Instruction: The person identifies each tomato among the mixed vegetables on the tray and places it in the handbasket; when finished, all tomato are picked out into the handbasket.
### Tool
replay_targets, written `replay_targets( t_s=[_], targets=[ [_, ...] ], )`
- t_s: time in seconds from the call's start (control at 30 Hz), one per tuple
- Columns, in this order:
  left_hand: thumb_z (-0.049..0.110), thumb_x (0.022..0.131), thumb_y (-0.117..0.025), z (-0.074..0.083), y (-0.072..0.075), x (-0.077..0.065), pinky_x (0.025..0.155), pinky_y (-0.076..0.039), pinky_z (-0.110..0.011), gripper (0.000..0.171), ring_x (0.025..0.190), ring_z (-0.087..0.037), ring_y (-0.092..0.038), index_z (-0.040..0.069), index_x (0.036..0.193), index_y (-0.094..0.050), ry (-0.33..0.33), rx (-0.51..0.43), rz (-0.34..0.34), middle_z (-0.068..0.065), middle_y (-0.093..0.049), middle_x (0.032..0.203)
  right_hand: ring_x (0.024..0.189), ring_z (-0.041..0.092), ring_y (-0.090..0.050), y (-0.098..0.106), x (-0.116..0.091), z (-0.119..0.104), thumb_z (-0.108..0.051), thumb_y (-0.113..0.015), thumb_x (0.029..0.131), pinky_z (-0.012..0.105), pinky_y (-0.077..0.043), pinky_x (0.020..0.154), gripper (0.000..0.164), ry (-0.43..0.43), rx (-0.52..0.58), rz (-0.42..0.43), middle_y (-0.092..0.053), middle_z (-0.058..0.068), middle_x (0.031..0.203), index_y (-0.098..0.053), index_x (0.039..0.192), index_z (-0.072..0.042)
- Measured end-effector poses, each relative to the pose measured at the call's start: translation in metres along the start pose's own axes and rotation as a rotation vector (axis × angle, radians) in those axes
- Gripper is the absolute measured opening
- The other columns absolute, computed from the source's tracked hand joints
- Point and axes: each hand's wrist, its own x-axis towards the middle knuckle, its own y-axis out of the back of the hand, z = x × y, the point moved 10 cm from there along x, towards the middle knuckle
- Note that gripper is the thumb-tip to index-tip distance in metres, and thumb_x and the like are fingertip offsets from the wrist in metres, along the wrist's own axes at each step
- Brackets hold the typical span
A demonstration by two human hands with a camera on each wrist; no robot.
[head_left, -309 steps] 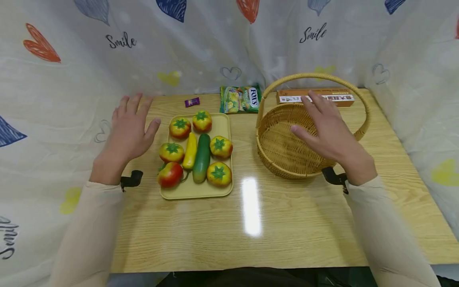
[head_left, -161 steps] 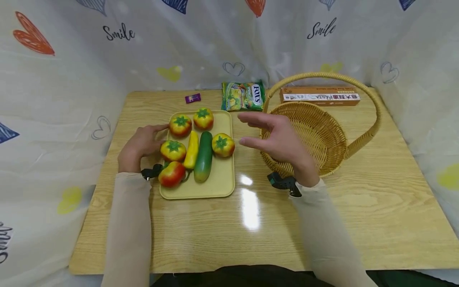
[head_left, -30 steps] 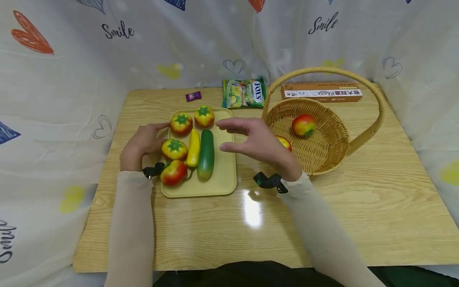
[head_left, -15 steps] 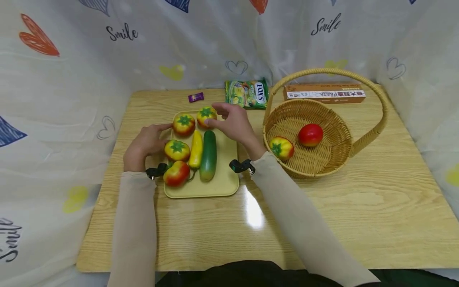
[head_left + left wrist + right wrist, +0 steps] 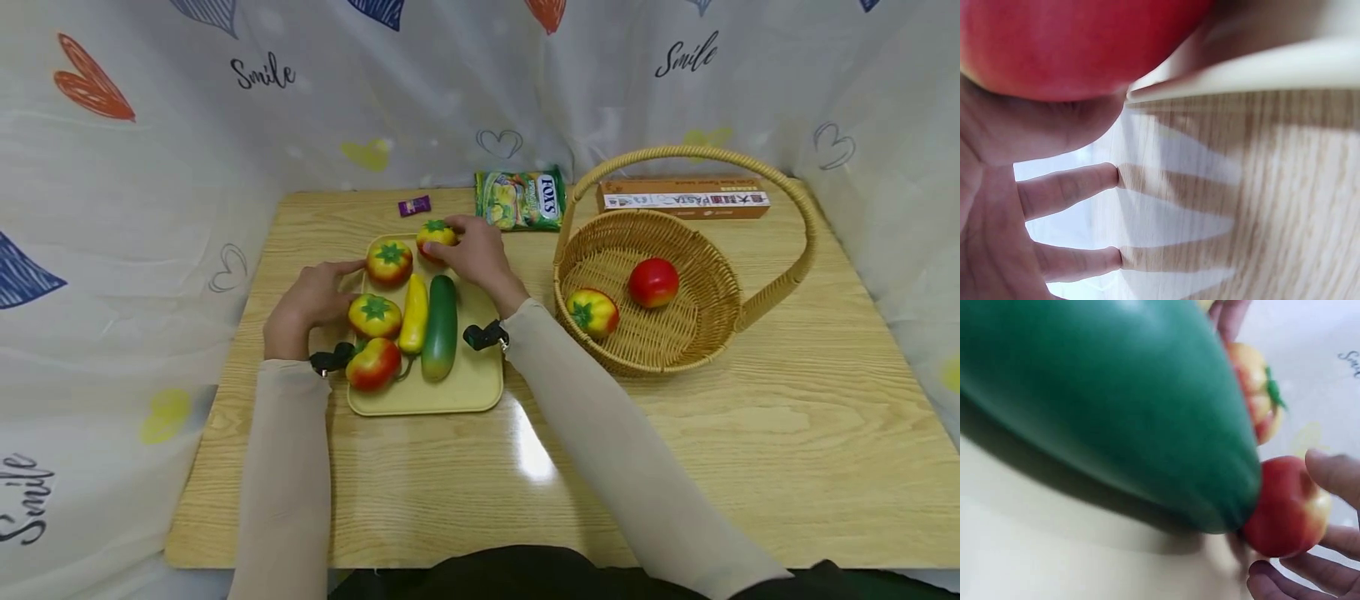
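Note:
My right hand [image 5: 482,257] grips a red-and-yellow tomato [image 5: 433,237] with a green leafy top, at the back right of the cream tray [image 5: 472,393]. In the right wrist view, thumb and fingers surround this tomato [image 5: 1285,509], just past the end of the cucumber [image 5: 1122,400]. My left hand [image 5: 309,302] is at the tray's left edge, fingers extended; in the left wrist view its fingertips [image 5: 1109,175] touch the wooden table. Beside it lie a back-left tomato [image 5: 389,263], a middle tomato [image 5: 374,315] and a tipped front tomato [image 5: 375,365]. A yellow pepper [image 5: 414,315] lies beside the cucumber.
A wicker basket [image 5: 660,340] with a tall handle stands right of the tray, holding a yellow-red tomato [image 5: 592,313] and a red-side-up tomato [image 5: 653,282]. Behind are a green candy bag [image 5: 521,200], a small purple packet [image 5: 414,206] and a brown pasta box [image 5: 684,199].
Two tomatoes have gone from the tray's right side into the basket, where one has rolled over. My right hand has moved left and taken hold of the back-right tomato; my left hand stays put lately.

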Motion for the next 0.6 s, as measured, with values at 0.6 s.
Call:
replay_targets(
  t_s=[0.6],
  targets=[
    [0.029,0.100,-0.060,0.006,-0.001,0.000,0.114,-0.028,-0.067,0.062,0.141,-0.050,-0.035,0.019,0.157,-0.038,-0.021,0.024,-0.010,-0.029,-0.042,0.152,0.116,0.017,-0.066,0.044,-0.085,-0.033,-0.028,-0.078,0.089,0.028,-0.056,0.094,0.053,0.187,0.284,-0.067,-0.061,-0.002,0.137,-0.061,0.138,-0.021]
  ],
)
